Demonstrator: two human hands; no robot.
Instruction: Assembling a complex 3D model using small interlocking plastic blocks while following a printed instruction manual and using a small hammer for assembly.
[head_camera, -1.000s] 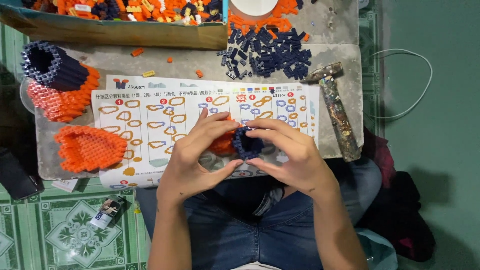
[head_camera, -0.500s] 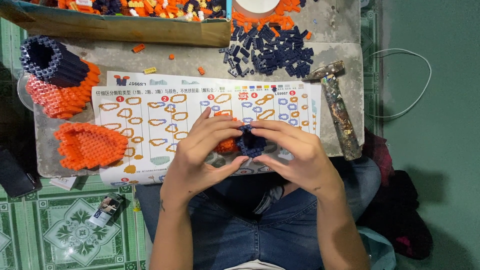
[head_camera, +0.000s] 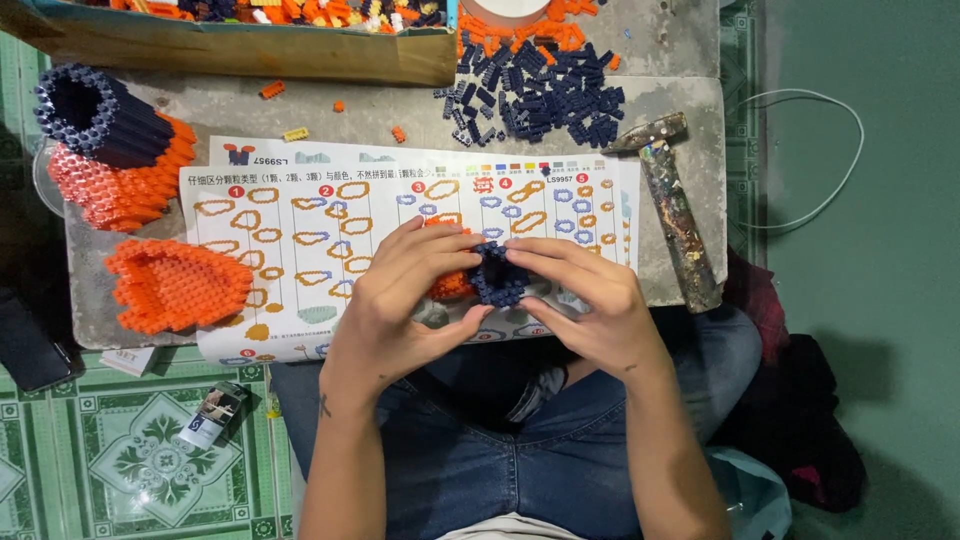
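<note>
Navy-and-orange brick piece (head_camera: 487, 275) sits pinched between both hands just above the instruction sheet (head_camera: 300, 250). Left hand (head_camera: 400, 300) clamps the orange side with fingers curled over it, thumb underneath; right hand (head_camera: 585, 300) grips the navy ring the same way. Pressing well probably means squeezing evenly, keeping rows aligned, supporting the underside so studs seat without popping neighbours loose.

Left hand (head_camera: 395, 300): I see its fingers spread further over the small dark-blue and orange brick-built ring piece (head_camera: 490, 275), hiding more orange than a second ago.
Right hand (head_camera: 585, 300): fingertips shifted slightly along the ring's blue rim.
Ring piece: turned a little; its dark-blue opening faces up more.
</note>
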